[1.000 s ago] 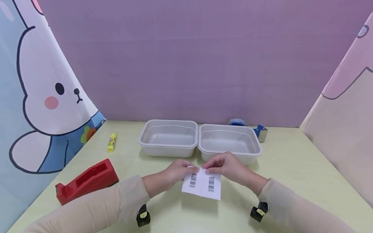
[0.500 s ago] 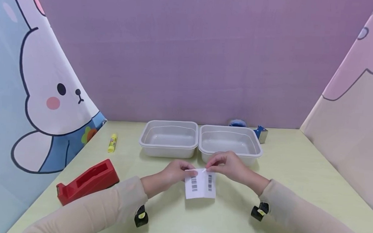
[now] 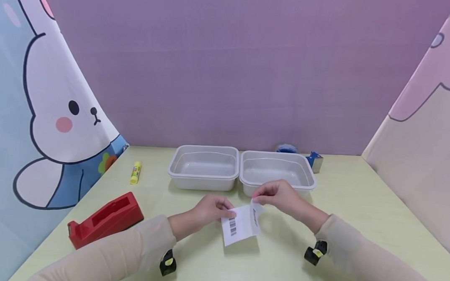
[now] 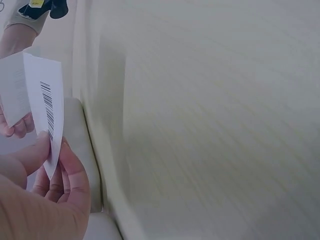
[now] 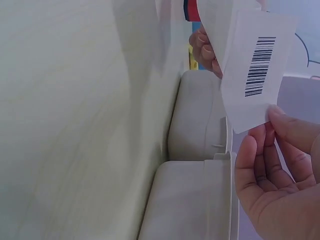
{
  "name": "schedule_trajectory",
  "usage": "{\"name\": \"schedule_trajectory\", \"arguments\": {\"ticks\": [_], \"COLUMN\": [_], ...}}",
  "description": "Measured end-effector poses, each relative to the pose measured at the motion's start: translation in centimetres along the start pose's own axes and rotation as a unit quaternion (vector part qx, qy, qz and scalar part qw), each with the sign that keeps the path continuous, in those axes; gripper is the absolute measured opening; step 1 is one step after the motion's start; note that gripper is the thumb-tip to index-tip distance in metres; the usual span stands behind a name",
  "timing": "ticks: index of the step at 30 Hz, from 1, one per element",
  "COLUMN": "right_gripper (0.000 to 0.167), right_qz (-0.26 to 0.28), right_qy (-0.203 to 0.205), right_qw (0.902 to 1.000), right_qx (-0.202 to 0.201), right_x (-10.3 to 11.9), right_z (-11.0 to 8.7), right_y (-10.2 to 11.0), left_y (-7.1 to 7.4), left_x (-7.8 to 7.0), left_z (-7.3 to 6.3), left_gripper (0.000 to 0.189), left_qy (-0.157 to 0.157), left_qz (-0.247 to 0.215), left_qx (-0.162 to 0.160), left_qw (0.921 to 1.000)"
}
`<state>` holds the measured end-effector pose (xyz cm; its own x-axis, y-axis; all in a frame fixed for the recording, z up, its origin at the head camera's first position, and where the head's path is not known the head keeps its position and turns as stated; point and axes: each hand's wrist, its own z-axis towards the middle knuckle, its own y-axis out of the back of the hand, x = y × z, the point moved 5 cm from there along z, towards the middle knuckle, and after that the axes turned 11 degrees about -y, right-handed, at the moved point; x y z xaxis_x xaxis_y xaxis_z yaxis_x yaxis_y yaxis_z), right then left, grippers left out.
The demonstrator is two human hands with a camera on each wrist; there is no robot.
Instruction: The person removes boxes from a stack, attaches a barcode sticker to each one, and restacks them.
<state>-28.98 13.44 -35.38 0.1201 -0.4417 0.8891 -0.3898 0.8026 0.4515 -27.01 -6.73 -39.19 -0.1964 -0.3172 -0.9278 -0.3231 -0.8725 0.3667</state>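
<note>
A small white paper sheet (image 3: pixel 243 228) printed with two barcodes hangs between both hands, above the table, in the head view. My left hand (image 3: pixel 210 207) pinches its left part between thumb and fingers, next to one barcode. At the top right corner, the thumb and fingertips of my right hand (image 3: pixel 277 196) pinch the other part. A crease runs between the barcodes, and the right part is bent back. In the right wrist view, the barcode paper (image 5: pixel 260 65) angles away from the part behind it. The left wrist view shows the sheet (image 4: pixel 45 85) bent along its fold.
Two pale grey plastic bins (image 3: pixel 203 182) stand side by side behind the hands. A red tape dispenser (image 3: pixel 106 220) lies at the left, with a yellow glue stick (image 3: pixel 135 172) beyond it. A blue-and-metal tape cutter (image 3: pixel 315 162) and a blue roll (image 3: pixel 286 148) sit behind the right bin.
The sheet has gone from nearly flat to sharply bent along its middle and tilted. My right hand has moved slightly up and right; my left hand has shifted slightly left.
</note>
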Motion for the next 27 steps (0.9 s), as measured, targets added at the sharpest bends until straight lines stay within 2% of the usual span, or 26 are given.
{"name": "schedule_trajectory", "arguments": {"ticks": [4, 10, 15, 17, 24, 27], "right_gripper": [0.025, 0.021, 0.020, 0.022, 0.024, 0.024], "right_qz": [0.021, 0.052, 0.084, 0.094, 0.108, 0.112], "right_qy": [-0.021, -0.052, -0.068, -0.070, -0.080, -0.082], "right_qw": [0.9996, 0.9970, 0.9939, 0.9929, 0.9904, 0.9896], "right_qx": [-0.004, -0.023, -0.023, -0.022, -0.033, -0.039], "right_x": [-0.3, -0.5, -0.7, -0.8, -0.5, -0.3], "right_z": [0.2, 0.3, 0.6, 0.8, 0.9, 1.1], "right_y": [0.4, 0.7, 0.4, 0.2, -0.4, -0.6], "left_y": [0.1, 0.0, -0.2, -0.2, 0.4, 0.8], "left_x": [-0.1, 0.4, 1.0, 1.2, 1.3, 1.2], "left_z": [-0.1, -0.4, -0.8, -0.9, -0.9, -0.9], "left_gripper": [0.014, 0.013, 0.014, 0.015, 0.021, 0.024], "left_qy": [0.001, 0.026, 0.039, 0.037, -0.004, -0.012], "left_qz": [0.014, 0.040, 0.061, 0.061, 0.071, 0.051], "left_qx": [-0.001, -0.002, 0.001, 0.003, 0.015, 0.008], "left_qw": [0.9999, 0.9989, 0.9974, 0.9975, 0.9973, 0.9986]}}
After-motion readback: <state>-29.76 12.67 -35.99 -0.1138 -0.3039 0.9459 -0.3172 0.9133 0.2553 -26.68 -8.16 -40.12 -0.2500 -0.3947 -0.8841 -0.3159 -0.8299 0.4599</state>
